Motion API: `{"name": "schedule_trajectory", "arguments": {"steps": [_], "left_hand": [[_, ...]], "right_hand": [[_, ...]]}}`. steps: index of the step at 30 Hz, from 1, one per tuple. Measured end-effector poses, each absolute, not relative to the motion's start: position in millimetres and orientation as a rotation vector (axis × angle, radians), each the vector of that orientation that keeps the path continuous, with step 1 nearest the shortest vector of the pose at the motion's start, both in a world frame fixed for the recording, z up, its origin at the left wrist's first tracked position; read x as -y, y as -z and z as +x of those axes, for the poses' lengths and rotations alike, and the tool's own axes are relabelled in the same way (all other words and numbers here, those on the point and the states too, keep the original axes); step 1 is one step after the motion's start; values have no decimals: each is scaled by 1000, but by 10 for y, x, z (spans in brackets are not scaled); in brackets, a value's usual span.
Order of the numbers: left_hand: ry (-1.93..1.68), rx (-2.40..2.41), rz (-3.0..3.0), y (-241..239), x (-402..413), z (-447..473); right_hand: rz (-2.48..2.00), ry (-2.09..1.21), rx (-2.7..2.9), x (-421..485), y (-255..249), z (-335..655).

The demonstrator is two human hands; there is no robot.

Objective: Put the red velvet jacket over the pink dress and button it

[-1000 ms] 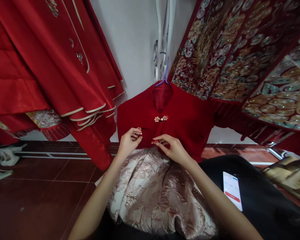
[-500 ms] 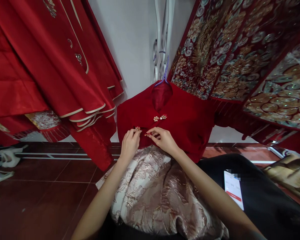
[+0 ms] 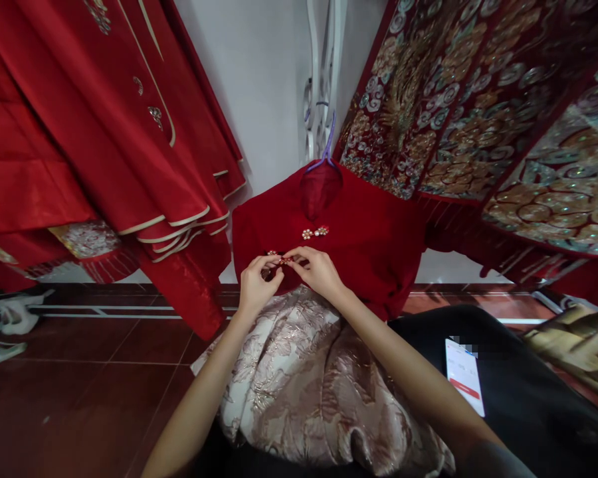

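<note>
A red garment (image 3: 369, 226) hangs in front of me on a purple hanger (image 3: 327, 149). Below its neckline a flower-shaped frog button (image 3: 315, 232) with pearls is fastened. Lower down, my right hand (image 3: 316, 271) pinches one half of a second frog button (image 3: 284, 261). My left hand (image 3: 259, 282) meets it from the left, thumb and fingertips closed around the same spot; the fingers partly hide the fastener. Another flower ornament (image 3: 266, 273) shows beside the left fingers. Brocade fabric (image 3: 299, 372) in pale pink and silver lies over my lap, under both forearms.
Red garments with light piping (image 3: 169, 172) hang at left, and a heavily embroidered garment (image 3: 458, 126) at right. A white metal rack (image 3: 323, 60) stands behind the hanger. On a black seat (image 3: 518, 378) to my right lies a lit phone (image 3: 464, 378).
My left hand has shifted right and my right hand slightly left, so their fingertips now meet at the second frog button. Before, they were apart, each at a separate half.
</note>
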State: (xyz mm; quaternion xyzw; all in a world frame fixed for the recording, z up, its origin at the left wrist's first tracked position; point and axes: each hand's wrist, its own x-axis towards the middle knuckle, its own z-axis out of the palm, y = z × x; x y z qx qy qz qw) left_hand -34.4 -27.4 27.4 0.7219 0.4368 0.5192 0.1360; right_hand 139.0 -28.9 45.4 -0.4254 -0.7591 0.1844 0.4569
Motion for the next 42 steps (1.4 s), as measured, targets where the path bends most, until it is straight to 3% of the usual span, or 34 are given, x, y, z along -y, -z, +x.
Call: {"name": "schedule_trajectory", "arguments": {"steps": [9, 18, 24, 30, 42], "left_hand": [[-1626, -1242, 1965, -206, 270, -297], [-1451, -1268, 2111, -297, 228, -364], [-1119, -1240, 2206, -532, 293, -553], [-394, -1211, 2434, -587, 398, -712], [170, -1766, 2590, -567, 622, -445]], "right_hand": [[-1058, -392, 1781, 290, -376, 1280], [-1041, -405, 1756, 307, -377, 1247], [-1082, -661, 1727, 545, -398, 1575], [-1311, -617, 1860, 776, -160, 1896], [-1446, -740, 1833, 643, 250, 1756]]}}
